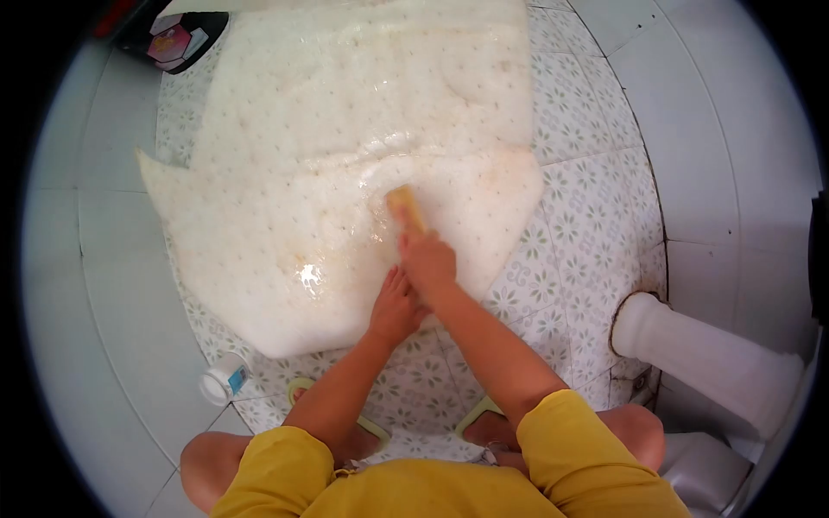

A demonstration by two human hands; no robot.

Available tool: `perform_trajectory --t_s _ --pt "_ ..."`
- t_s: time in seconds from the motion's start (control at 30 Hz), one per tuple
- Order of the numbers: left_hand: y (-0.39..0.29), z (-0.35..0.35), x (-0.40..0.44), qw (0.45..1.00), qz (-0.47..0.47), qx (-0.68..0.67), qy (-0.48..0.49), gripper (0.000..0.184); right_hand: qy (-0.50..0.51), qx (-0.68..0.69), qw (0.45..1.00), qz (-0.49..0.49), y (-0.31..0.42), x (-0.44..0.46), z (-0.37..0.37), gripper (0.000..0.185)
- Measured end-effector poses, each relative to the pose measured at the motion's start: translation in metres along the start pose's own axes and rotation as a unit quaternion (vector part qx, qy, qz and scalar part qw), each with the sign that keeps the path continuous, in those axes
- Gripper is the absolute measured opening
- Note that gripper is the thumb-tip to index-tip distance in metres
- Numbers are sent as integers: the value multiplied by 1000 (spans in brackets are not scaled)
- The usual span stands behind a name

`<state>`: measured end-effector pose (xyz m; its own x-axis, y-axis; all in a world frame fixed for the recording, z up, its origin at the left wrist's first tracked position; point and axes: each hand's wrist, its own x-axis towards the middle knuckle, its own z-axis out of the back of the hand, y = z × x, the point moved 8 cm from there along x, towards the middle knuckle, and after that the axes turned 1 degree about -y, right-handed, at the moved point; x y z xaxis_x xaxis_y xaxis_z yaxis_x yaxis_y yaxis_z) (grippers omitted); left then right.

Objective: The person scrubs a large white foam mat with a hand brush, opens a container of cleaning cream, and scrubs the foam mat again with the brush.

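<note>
A wet, cream-white mat [354,112] with small dark dots lies spread over the floor, with a crease across it and shiny water patches. My right hand [429,262] is closed around the handle of a yellowish scrubbing brush [404,205], whose head is over the middle of the mat. The brush is slightly blurred, and its bristles are hidden beneath it. Just below and left of the right hand, my left hand [397,309] lies on the mat near its front edge, fingers stretched forward. Part of it is covered by the right wrist.
Patterned tiles [596,190] surround the mat. At the lower left stands a white cup-like container [224,380] with a blue label. A dark container [177,39] with a pink label is at the upper left. A white pedestal [708,354] juts in at the right.
</note>
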<state>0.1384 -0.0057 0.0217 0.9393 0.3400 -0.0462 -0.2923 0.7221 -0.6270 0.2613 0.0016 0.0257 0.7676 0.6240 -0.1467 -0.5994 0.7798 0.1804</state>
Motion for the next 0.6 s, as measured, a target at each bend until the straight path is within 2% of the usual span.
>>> perform_trajectory --t_s 0.07,0.13,0.17,0.2,0.3,0.33,0.37,0.4,0.43,0.5,0.53,0.6 --pt "5 -9 -4 1000 -7 6 17 77 24 31 994 100 17 -6 1 46" --pt "-3 1 -2 1000 -2 5 0 80 79 -25 997 1 -43 29 -13 45" --pt "-4 4 -2 1000 -1 5 0 80 41 40 995 -83 -79 40 5 45" --pt "-5 5 -2 1000 -1 1 11 82 -11 59 992 -113 -100 47 28 49" --pt "-9 6 -1 999 2 -3 35 86 5 70 985 -159 -78 39 21 47" --pt "-8 6 -1 999 7 -1 48 88 -4 73 989 -130 -61 31 -1 52" --pt "-7 5 -2 999 7 0 48 88 62 38 993 -90 -31 21 -13 53" --pt "-4 0 -3 997 15 10 73 91 83 90 992 -16 -1 4 -14 53" --pt "-3 -3 -3 995 23 19 98 95 82 91 992 -15 0 0 -10 53" --pt "-6 2 -2 995 17 21 100 96 124 58 987 87 17 -7 -11 54" --pt "-8 3 -1 994 12 22 102 97 96 18 994 46 -5 8 -7 54" --pt "-11 6 0 996 5 15 85 97 43 50 995 -80 -67 33 9 52"
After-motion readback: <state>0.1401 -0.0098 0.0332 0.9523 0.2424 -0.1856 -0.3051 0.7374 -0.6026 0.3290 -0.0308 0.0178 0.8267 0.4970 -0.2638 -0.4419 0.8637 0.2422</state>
